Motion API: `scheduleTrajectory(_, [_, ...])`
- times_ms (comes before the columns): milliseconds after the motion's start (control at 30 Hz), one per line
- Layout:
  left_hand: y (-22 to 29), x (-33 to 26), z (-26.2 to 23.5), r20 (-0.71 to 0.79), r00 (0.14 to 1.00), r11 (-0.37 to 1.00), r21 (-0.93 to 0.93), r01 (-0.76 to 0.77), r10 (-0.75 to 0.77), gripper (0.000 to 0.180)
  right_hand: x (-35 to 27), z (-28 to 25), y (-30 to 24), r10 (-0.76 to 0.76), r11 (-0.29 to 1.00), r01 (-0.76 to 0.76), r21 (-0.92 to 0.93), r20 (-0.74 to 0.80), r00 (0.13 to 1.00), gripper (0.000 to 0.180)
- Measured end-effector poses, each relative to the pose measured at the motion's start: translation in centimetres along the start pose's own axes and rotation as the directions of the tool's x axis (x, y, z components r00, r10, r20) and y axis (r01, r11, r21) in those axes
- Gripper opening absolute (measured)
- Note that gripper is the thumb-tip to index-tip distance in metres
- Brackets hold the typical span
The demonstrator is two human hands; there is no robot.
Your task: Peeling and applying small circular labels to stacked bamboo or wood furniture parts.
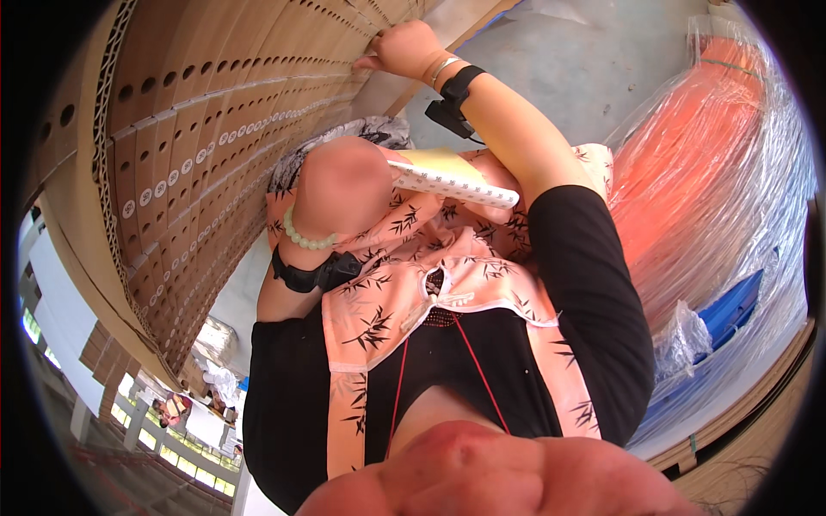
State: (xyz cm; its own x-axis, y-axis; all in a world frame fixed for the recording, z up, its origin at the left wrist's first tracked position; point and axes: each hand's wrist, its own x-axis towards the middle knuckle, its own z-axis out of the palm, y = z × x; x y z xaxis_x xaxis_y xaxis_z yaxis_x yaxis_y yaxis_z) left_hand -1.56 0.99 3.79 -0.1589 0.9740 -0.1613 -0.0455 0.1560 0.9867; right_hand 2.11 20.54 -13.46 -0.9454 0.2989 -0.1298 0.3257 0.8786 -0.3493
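Your right hand (404, 47) presses curled fingers against the stacked perforated cardboard sheets (198, 129) up ahead; your left hand (340, 185), blurred, seems closed around a yellow-covered notepad (447, 176) at your chest.

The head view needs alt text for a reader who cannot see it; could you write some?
The right hand touches a stack of perforated cardboard sheets; the left hand holds a yellow-topped pad against a peach apron.
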Motion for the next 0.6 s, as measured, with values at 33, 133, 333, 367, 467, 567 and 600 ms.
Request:
scheduleTrajectory(33, [0.3, 0.0, 0.1, -0.004, 1.000, 1.000, 0.011, -0.007, 0.007, 0.006, -0.2, 0.3, 0.1, -0.065, 0.996, 0.064, -0.061, -0.026, 0.998, 0.056])
scheduleTrajectory(133, [0.7, -0.3, 0.3, -0.029, 0.999, 0.999, 0.020, 0.026, -0.025, 0.007, -0.9, 0.9, 0.3, -0.174, 0.981, 0.159, -0.113, -0.140, 0.975, 0.058])
scheduleTrajectory(333, [0.3, -0.3, -0.3, -0.089, 0.989, 0.993, -0.029, 0.117, -0.119, 0.008, -0.7, 0.9, 0.6, -0.141, 0.985, 0.126, -0.120, -0.129, 0.981, 0.060])
scheduleTrajectory(367, [0.1, -0.2, -0.3, -0.094, 0.988, 0.992, -0.045, 0.117, -0.121, 0.009, -0.7, 1.0, 0.8, -0.129, 0.989, 0.115, -0.093, -0.161, 0.978, 0.062])
scheduleTrajectory(467, [0.3, 0.0, -0.3, -0.047, 0.991, 0.991, -0.029, 0.127, -0.128, 0.009, -0.8, -0.2, 1.4, -0.047, 0.994, 0.047, -0.099, -0.004, 0.999, 0.046])
scheduleTrajectory(567, [-0.2, 0.0, -0.1, -0.068, 0.989, 0.989, -0.081, 0.122, -0.128, 0.011, -0.8, 0.9, 2.9, -0.183, 0.983, 0.180, -0.038, -0.265, 0.947, 0.039])
scheduleTrajectory(600, [-0.4, 0.1, -0.2, -0.066, 0.990, 0.990, -0.082, 0.118, -0.124, 0.011, -0.7, 1.2, 3.4, -0.182, 0.983, 0.178, -0.042, -0.266, 0.947, 0.039])
